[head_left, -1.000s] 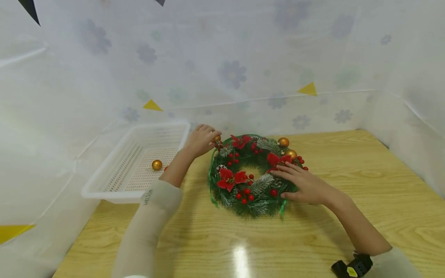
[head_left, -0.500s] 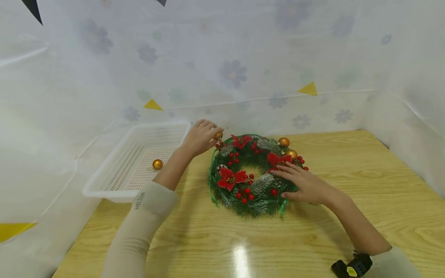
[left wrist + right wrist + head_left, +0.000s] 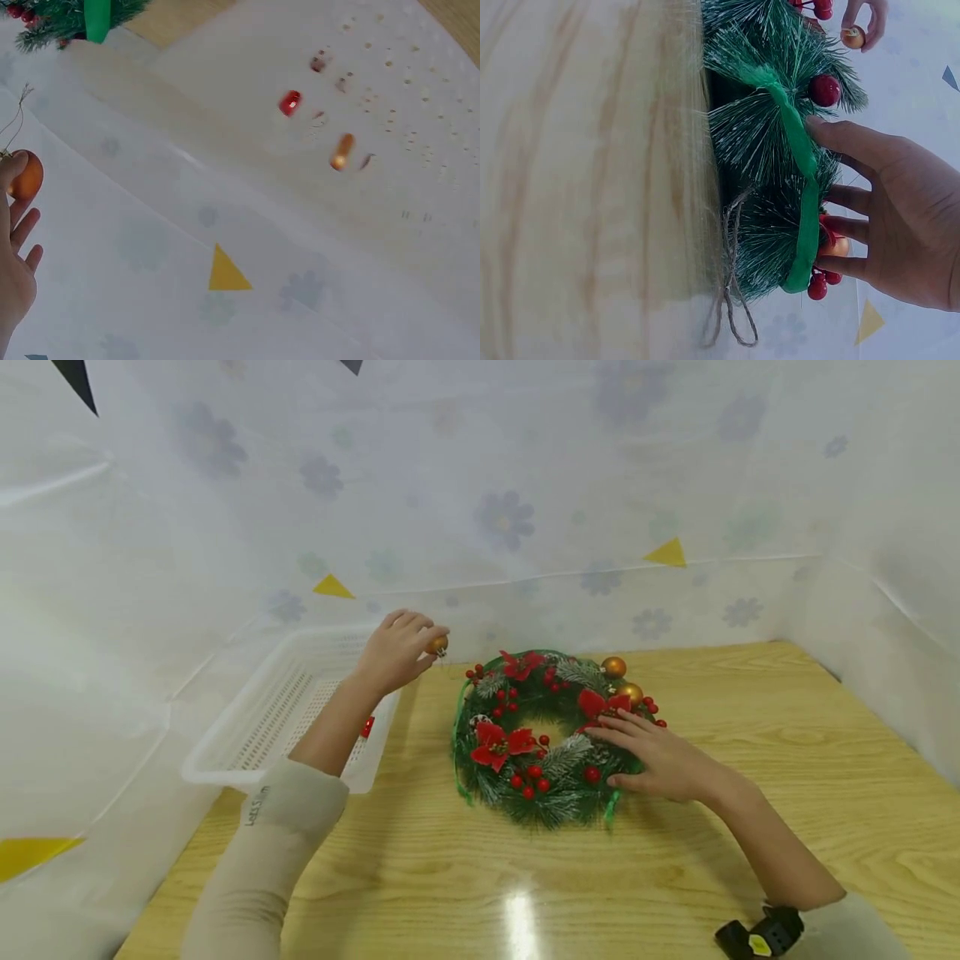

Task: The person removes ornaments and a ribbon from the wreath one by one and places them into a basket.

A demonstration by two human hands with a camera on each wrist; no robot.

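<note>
My left hand [image 3: 396, 652] pinches a small gold Christmas bauble [image 3: 437, 645] between thumb and fingers, up over the right side of the white basket. A string loop trails from its cap in the left wrist view, where the bauble [image 3: 28, 178] shows at the left edge. A green Christmas wreath [image 3: 551, 797] with red poinsettias, berries and frosted sprigs lies on the table. Resting on its right side is my right hand [image 3: 663, 760], fingers extended and spread. Beside those fingers, two gold baubles [image 3: 614, 667] sit on the wreath's upper right.
The white perforated basket [image 3: 217, 760] stands left of the wreath, partly covered by my left forearm. In it are a red shiny piece [image 3: 367, 727] and, in the left wrist view, a blurred gold bauble [image 3: 342, 152]. Pale flowered sheeting [image 3: 502, 518] encloses the wooden table [image 3: 600, 893].
My left hand has moved left and slightly up, away from the wreath's upper left toward the basket, carrying the gold bauble. The right hand has stayed on the wreath.
</note>
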